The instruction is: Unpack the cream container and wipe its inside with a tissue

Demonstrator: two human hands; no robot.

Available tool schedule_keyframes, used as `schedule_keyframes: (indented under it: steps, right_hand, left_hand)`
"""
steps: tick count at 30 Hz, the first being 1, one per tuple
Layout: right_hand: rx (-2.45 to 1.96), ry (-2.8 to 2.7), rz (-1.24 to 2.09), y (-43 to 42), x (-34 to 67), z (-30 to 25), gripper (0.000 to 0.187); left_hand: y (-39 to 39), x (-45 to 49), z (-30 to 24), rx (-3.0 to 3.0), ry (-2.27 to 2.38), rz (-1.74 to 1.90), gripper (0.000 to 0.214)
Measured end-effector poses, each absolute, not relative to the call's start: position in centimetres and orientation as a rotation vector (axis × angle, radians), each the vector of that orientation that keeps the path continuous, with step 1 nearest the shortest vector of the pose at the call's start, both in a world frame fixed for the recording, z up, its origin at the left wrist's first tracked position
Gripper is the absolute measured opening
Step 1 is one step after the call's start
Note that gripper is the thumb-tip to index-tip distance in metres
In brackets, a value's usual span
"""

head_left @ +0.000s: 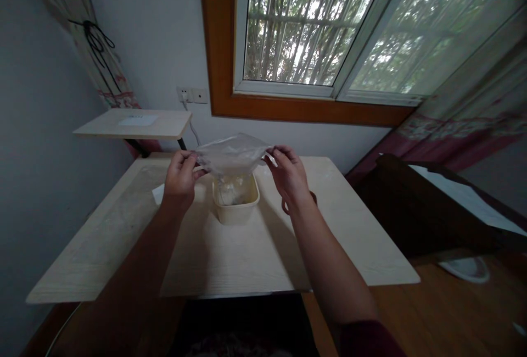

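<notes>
A clear plastic bag [234,151] is stretched between my two hands, above a cream-coloured plastic container [236,215] on the table. My left hand [181,173] pinches the bag's left edge. At the opposite edge, my right hand [286,170] grips it between thumb and fingers. The lower part of the bag hangs in front of or into the container; I cannot tell which. Something pale and crumpled shows inside the container, too unclear to name. Behind my right wrist, a brown ring-shaped thing [285,206], perhaps a roll of tape, is partly hidden.
The pale wooden table [242,269] stands against the wall below a window. A small raised shelf [164,123] with a paper on it rises at the back left. A white piece of paper [158,194] lies beside my left wrist. Dark furniture [391,208] stands to the right.
</notes>
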State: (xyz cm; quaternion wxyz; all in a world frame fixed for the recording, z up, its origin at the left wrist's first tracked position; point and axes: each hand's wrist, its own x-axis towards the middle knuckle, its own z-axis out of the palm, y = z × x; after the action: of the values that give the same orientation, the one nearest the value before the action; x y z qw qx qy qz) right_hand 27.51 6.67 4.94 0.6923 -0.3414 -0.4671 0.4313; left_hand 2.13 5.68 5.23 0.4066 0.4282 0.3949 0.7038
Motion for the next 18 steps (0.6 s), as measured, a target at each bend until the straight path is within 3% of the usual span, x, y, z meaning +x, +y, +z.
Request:
schedule_keyframes:
  steps: [6,14,18]
  right_hand:
    - [-0.689,-1.168,0.869,7.4,25.0,5.6,0.035]
    - [-0.717,-1.509,0.832,7.1,23.2,4.6,0.09]
    - [-0.789,-1.616,0.703,6.2,22.2,4.4,0.066]
  left_hand:
    - [6.3,1.4,4.9,0.851,0.957,1.778,0.028]
    - [6.2,-0.6,2.8,0.804,1.017,1.73,0.03]
    - [5.6,-1.5,1.8,0.849,1.024,1.737,0.028]
